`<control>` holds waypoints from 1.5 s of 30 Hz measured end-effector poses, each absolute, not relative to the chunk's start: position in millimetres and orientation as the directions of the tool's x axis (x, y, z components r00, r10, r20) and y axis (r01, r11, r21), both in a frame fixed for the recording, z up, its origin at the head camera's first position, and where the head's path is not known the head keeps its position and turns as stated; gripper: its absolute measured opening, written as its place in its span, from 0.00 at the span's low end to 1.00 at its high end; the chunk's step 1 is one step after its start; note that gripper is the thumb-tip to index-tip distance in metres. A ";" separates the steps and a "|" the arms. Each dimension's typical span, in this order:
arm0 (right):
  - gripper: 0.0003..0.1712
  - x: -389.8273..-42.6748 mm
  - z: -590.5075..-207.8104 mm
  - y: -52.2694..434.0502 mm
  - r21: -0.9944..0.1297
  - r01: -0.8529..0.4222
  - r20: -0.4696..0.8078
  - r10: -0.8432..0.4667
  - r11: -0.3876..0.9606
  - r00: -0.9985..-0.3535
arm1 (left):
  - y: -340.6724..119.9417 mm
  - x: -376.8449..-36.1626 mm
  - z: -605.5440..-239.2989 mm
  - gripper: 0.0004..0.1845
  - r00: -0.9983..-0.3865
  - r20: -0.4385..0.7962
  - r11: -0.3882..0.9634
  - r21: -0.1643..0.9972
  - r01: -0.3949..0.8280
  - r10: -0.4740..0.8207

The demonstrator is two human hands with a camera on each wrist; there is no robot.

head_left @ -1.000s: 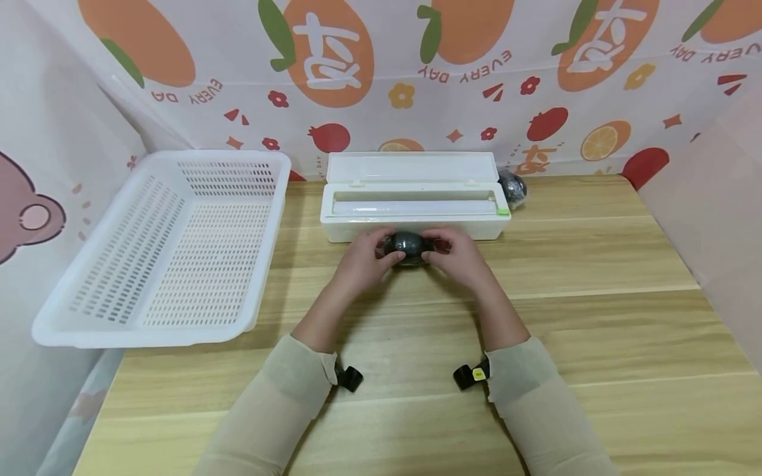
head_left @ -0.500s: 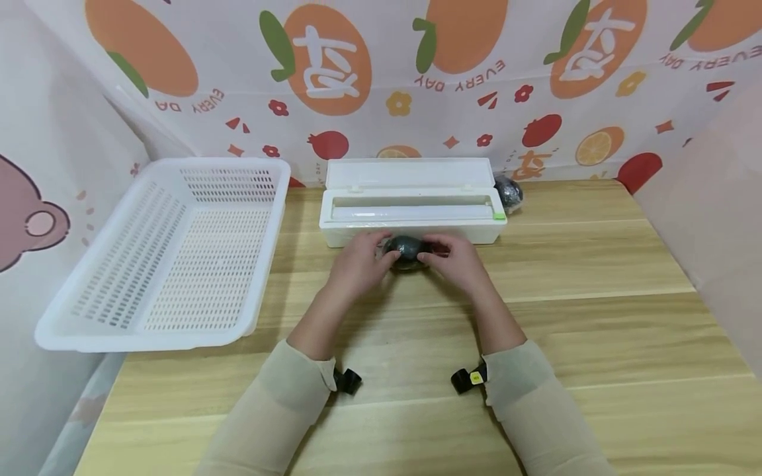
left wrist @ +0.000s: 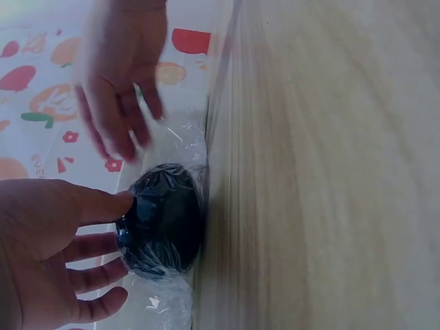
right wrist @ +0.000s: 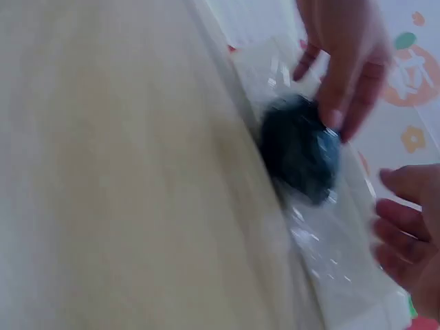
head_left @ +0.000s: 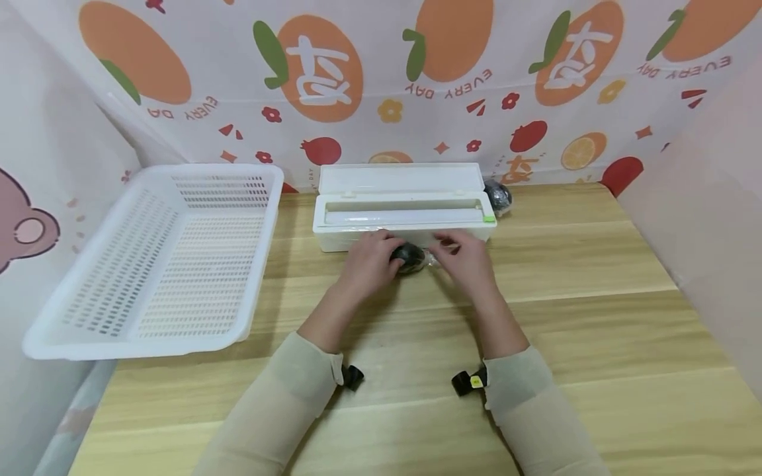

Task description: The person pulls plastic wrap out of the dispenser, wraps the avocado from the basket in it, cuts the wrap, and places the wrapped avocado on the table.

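Observation:
A dark round ball (head_left: 409, 256) wrapped in clear cling film lies on the wooden table just in front of the white film dispenser box (head_left: 405, 211). My left hand (head_left: 387, 259) rests against the ball's left side, with straight fingertips (left wrist: 124, 204) touching it. My right hand (head_left: 445, 250) hovers just right of the ball with relaxed fingers, apart from it. Loose film (right wrist: 323, 254) trails from the ball (right wrist: 302, 148) toward the right hand (right wrist: 402, 227). The wrist views are blurred.
A white slotted basket (head_left: 161, 258) stands at the left. A second dark ball (head_left: 497, 196) sits behind the dispenser's right end. Patterned walls close in the back and sides of the wooden table (head_left: 595, 277).
Both hands were cupped round the ball before. Now the right hand has come off it and shifted right, while the left hand stays against it.

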State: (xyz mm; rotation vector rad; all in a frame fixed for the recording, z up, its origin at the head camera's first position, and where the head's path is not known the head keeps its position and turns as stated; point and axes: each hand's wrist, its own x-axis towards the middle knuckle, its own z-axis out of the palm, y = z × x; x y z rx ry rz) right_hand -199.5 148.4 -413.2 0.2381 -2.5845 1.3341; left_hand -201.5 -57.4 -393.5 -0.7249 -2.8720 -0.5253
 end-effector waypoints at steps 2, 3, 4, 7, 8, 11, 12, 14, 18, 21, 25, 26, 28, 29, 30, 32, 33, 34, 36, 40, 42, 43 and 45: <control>0.27 -202.6 -409.7 159.0 -0.751 -0.245 0.332 0.029 0.613 -0.943 | -59.3 -201.1 -394.1 0.18 -0.878 0.219 0.826 0.302 0.477 0.427; 0.31 -205.4 -409.2 165.6 -0.730 -0.238 0.356 0.058 0.641 -0.933 | -60.1 -200.7 -394.2 0.18 -0.878 0.224 0.825 0.305 0.476 0.423; 0.36 -208.7 -409.1 172.6 -0.706 -0.223 0.368 0.078 0.673 -0.927 | -60.6 -200.2 -394.3 0.17 -0.879 0.228 0.824 0.311 0.474 0.420; 0.52 -221.4 -413.5 192.5 -0.625 -0.171 0.353 0.081 0.762 -0.932 | -61.2 -198.8 -394.7 0.16 -0.884 0.235 0.819 0.336 0.465 0.405; 0.56 -225.2 -415.5 197.9 -0.603 -0.163 0.338 0.065 0.780 -0.939 | -61.2 -198.3 -394.9 0.16 -0.885 0.234 0.818 0.342 0.462 0.402; 0.63 -234.4 -421.8 209.9 -0.566 -0.129 0.254 0.023 0.814 -0.967 | -60.6 -197.3 -395.5 0.15 -0.888 0.224 0.818 0.349 0.457 0.401; 0.63 -236.7 -423.8 212.9 -0.567 -0.118 0.228 0.017 0.815 -0.974 | -60.3 -197.1 -395.8 0.15 -0.888 0.218 0.818 0.348 0.458 0.405; 0.64 -240.4 -426.7 217.4 -0.573 -0.095 0.187 0.016 0.814 -0.982 | -59.8 -197.1 -396.4 0.15 -0.888 0.211 0.817 0.349 0.459 0.409; 0.65 -247.9 -429.8 224.4 -0.588 -0.090 0.154 0.003 0.804 -0.988 | -59.4 -197.6 -397.2 0.16 -0.889 0.209 0.813 0.360 0.458 0.408; 0.66 -253.5 -429.5 229.2 -0.584 -0.114 0.148 -0.033 0.804 -0.988 | -60.0 -197.4 -397.4 0.17 -0.890 0.210 0.811 0.367 0.456 0.405; 0.63 -258.7 -426.7 234.1 -0.559 -0.151 0.129 -0.095 0.815 -0.987 | -61.0 -197.2 -397.0 0.20 -0.891 0.204 0.809 0.374 0.453 0.404; 0.62 -259.3 -425.9 234.9 -0.556 -0.155 0.122 -0.105 0.816 -0.987 | -61.3 -197.1 -396.8 0.21 -0.891 0.202 0.808 0.377 0.453 0.405; 0.60 -260.1 -424.4 235.6 -0.548 -0.163 0.115 -0.120 0.821 -0.986 | -62.1 -197.2 -396.5 0.22 -0.893 0.198 0.805 0.385 0.451 0.405; 0.60 -260.4 -424.1 235.8 -0.543 -0.167 0.115 -0.124 0.823 -0.986 | -62.4 -197.2 -396.6 0.22 -0.893 0.196 0.804 0.388 0.450 0.405; 0.60 -261.0 -424.0 235.8 -0.540 -0.171 0.121 -0.125 0.824 -0.985 | -62.9 -197.1 -396.8 0.23 -0.894 0.194 0.803 0.392 0.449 0.404; 0.59 -262.5 -424.1 235.8 -0.529 -0.178 0.130 -0.128 0.829 -0.983 | -63.7 -196.7 -397.0 0.24 -0.893 0.197 0.800 0.397 0.450 0.405; 0.59 -263.2 -424.2 235.7 -0.526 -0.183 0.137 -0.130 0.831 -0.982 | -64.0 -196.5 -397.3 0.24 -0.892 0.201 0.798 0.400 0.451 0.404; 0.59 -263.9 -424.5 235.8 -0.523 -0.188 0.142 -0.132 0.831 -0.981 | -64.3 -196.2 -397.5 0.24 -0.892 0.203 0.796 0.402 0.452 0.403; 0.58 -264.7 -424.7 235.6 -0.524 -0.189 0.148 -0.129 0.831 -0.981 | -64.9 -195.4 -398.4 0.25 -0.890 0.213 0.793 0.404 0.456 0.404; 0.58 -264.2 -423.8 234.7 -0.532 -0.175 0.143 -0.116 0.829 -0.983 | -66.0 -194.1 -400.0 0.27 -0.889 0.213 0.790 0.407 0.458 0.406; 0.58 -263.7 -422.8 234.0 -0.537 -0.169 0.142 -0.109 0.826 -0.984 | -66.7 -193.4 -400.5 0.28 -0.890 0.209 0.791 0.407 0.456 0.406; 0.58 -263.5 -422.3 233.8 -0.538 -0.168 0.143 -0.107 0.826 -0.984 | -67.1 -193.2 -400.7 0.28 -0.890 0.207 0.792 0.407 0.456 0.406; 0.58 -263.4 -421.3 233.0 -0.544 -0.164 0.145 -0.101 0.823 -0.984 | -67.8 -192.4 -400.3 0.29 -0.890 0.205 0.793 0.406 0.455 0.407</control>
